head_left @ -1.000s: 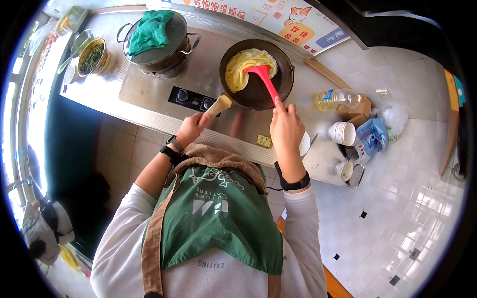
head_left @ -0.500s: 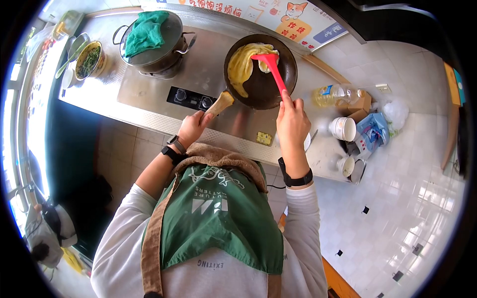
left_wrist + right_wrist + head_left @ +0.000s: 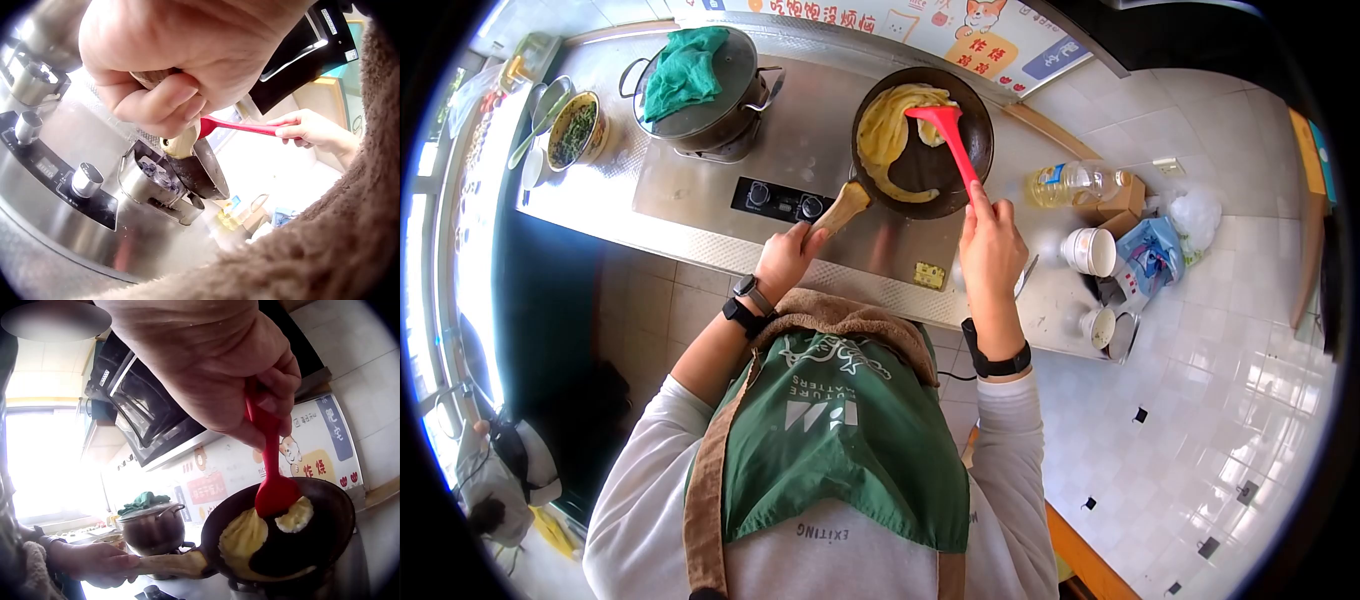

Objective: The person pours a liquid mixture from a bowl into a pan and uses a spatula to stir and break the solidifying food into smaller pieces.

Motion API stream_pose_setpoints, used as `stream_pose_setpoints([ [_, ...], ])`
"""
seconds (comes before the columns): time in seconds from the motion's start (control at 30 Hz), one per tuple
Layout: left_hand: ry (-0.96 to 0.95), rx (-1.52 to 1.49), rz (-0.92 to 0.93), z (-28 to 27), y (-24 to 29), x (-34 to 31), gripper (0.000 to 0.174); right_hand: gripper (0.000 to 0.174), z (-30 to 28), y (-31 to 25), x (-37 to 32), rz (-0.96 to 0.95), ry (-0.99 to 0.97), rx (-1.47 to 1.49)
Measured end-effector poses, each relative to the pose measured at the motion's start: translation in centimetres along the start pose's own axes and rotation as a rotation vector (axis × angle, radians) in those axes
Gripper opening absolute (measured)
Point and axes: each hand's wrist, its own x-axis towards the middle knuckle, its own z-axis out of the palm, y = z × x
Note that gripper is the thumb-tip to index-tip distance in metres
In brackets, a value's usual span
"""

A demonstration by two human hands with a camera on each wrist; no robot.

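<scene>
My left hand [image 3: 783, 262] is wrapped round the wooden handle [image 3: 843, 208], my right hand [image 3: 993, 250] round the red spatula [image 3: 958, 150], against egg [image 3: 885, 135] in the frying pan [image 3: 930, 172]. I'm likely gathering it; next calls for a low, gentle slide.

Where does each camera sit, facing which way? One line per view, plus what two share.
Head: on the head, facing forward and down at the pan; left hand, right hand, arms and torso show.
Left wrist: on that wrist, facing the stove knobs past the left hand; right hand shows.
Right wrist: on that wrist, facing into the pan; right hand above, left hand at the handle.
Both wrist views share the pan and red spatula.
</scene>
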Motion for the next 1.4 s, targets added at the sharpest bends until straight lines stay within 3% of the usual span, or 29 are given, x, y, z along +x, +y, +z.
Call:
stream_pose_setpoints([
  [1.4,-0.001,0.132,0.014,-0.3,1.2,0.0,0.037,0.032,-0.3,0.8,-0.4,0.034,-0.009,0.036],
])
